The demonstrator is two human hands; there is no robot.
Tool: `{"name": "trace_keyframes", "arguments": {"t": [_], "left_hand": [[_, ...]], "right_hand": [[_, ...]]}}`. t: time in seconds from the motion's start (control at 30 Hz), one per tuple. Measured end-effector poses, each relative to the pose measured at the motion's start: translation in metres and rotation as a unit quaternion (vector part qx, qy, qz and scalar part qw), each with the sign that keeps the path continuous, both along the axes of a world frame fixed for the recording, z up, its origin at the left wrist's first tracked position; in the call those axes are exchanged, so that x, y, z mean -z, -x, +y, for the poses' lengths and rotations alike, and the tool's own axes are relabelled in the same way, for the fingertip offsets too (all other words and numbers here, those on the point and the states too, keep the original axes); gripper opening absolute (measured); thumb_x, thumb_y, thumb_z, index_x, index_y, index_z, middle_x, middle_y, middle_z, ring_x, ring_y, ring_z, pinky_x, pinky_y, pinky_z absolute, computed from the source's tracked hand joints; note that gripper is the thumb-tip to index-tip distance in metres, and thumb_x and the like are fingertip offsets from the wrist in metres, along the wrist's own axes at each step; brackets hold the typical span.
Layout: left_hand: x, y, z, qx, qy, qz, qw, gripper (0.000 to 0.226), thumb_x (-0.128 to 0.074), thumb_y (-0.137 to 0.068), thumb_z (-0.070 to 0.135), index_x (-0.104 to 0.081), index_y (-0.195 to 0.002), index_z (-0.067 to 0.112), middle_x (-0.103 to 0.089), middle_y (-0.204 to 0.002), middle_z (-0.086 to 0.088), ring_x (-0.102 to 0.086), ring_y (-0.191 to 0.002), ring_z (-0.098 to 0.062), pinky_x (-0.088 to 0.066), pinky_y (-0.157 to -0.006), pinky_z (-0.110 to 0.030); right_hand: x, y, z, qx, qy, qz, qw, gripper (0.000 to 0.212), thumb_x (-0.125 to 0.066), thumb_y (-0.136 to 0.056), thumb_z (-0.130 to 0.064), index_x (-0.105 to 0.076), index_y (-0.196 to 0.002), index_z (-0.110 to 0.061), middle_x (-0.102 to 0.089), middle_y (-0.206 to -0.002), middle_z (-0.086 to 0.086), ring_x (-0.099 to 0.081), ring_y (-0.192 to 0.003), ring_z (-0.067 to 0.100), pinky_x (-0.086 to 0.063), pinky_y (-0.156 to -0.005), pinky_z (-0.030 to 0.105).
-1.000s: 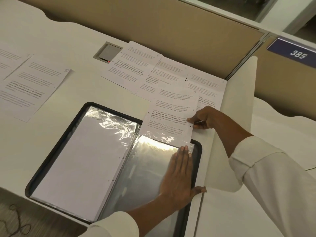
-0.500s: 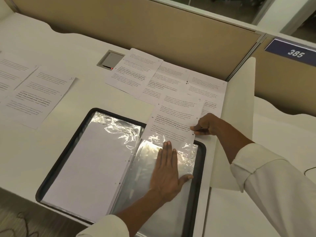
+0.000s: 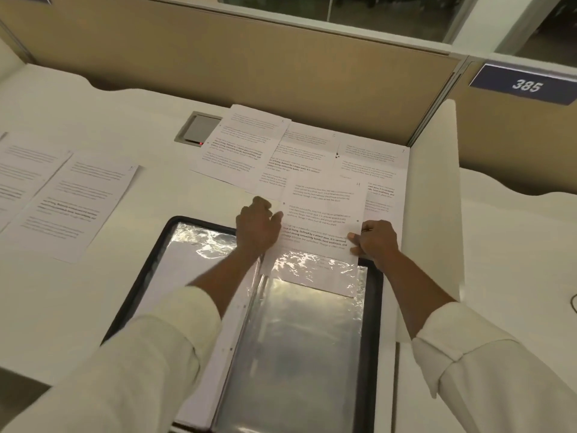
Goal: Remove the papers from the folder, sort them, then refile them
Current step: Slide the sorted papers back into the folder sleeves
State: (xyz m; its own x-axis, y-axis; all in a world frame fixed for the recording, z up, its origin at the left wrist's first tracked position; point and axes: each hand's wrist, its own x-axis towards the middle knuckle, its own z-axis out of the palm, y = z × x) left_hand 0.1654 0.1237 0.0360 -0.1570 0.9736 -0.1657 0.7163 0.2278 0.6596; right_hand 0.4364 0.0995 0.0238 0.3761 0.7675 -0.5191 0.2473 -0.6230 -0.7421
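A black folder (image 3: 142,285) lies open on the white desk, its clear plastic sleeves shining. A printed sheet (image 3: 321,210) sticks out of the top of the right-hand sleeve (image 3: 299,339), its lower end inside the plastic. My left hand (image 3: 257,228) holds the sheet's left edge with curled fingers. My right hand (image 3: 373,240) pinches the sheet's right edge near the sleeve's mouth. The left-hand sleeve (image 3: 187,276) holds white paper.
Three printed sheets (image 3: 243,142) lie overlapped behind the folder, against the beige partition (image 3: 281,73). More sheets (image 3: 75,201) lie at the left. A grey cable hatch (image 3: 199,129) sits in the desk. A white divider panel (image 3: 434,195) stands on the right.
My left hand left the flat of the right-hand sleeve and moved up to the sheet's left edge. My right hand stays on the right edge. The view shifted left.
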Motion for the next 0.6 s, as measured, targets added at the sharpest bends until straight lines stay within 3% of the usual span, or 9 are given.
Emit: {"name": "trace_keyframes", "arguments": {"t": [0.13, 0.27, 0.4, 0.5, 0.6], "left_hand": [[-0.003, 0.007, 0.031, -0.007, 0.115, -0.085, 0.99, 0.043, -0.083, -0.088, 0.041, -0.062, -0.113, 0.014, -0.068, -0.112, -0.003, -0.071, -0.102, -0.026, -0.059, -0.097, -0.046], [-0.003, 0.006, 0.04, 0.0, 0.141, -0.132, 0.981, 0.031, -0.092, -0.08, 0.016, -0.064, -0.084, 0.005, -0.072, -0.094, -0.006, -0.075, -0.084, -0.026, -0.066, -0.082, -0.052], [-0.001, 0.012, 0.04, 0.056, 0.167, -0.111, 0.978, 0.025, -0.093, -0.078, 0.008, -0.072, -0.092, 0.008, -0.077, -0.098, -0.008, -0.076, -0.091, -0.026, -0.066, -0.082, -0.041], [0.001, 0.02, 0.044, 0.119, 0.172, -0.062, 0.976, 0.027, -0.092, -0.078, 0.007, -0.074, -0.097, 0.007, -0.077, -0.101, -0.005, -0.075, -0.099, -0.027, -0.063, -0.091, -0.042], [0.001, 0.027, 0.047, 0.154, 0.204, -0.026, 0.966, 0.025, -0.091, -0.08, 0.009, -0.075, -0.1, 0.008, -0.078, -0.106, -0.003, -0.073, -0.102, -0.025, -0.06, -0.097, -0.041]], "right_hand": [[0.005, -0.002, -0.005, -0.008, -0.01, 0.005, 1.0, 0.022, -0.087, -0.083, -0.002, -0.072, -0.1, -0.005, -0.074, -0.104, 0.011, -0.078, -0.078, 0.03, -0.067, -0.073, 0.044], [0.008, -0.004, -0.009, -0.023, -0.018, 0.0, 1.0, 0.024, -0.088, -0.082, -0.004, -0.073, -0.1, -0.005, -0.075, -0.105, 0.01, -0.077, -0.08, 0.03, -0.067, -0.076, 0.047], [0.008, -0.006, -0.014, -0.014, -0.03, 0.025, 0.999, 0.025, -0.091, -0.079, -0.008, -0.073, -0.096, -0.01, -0.076, -0.102, 0.009, -0.076, -0.088, 0.029, -0.066, -0.079, 0.046], [0.006, -0.005, -0.015, 0.039, -0.052, 0.08, 0.995, 0.032, -0.092, -0.08, -0.016, -0.074, -0.105, -0.01, -0.079, -0.102, 0.006, -0.078, -0.089, 0.026, -0.066, -0.075, 0.042], [0.006, -0.001, -0.012, 0.06, -0.069, 0.072, 0.993, 0.03, -0.089, -0.084, -0.017, -0.071, -0.108, -0.014, -0.078, -0.103, 0.006, -0.078, -0.09, 0.025, -0.066, -0.073, 0.042]]}}
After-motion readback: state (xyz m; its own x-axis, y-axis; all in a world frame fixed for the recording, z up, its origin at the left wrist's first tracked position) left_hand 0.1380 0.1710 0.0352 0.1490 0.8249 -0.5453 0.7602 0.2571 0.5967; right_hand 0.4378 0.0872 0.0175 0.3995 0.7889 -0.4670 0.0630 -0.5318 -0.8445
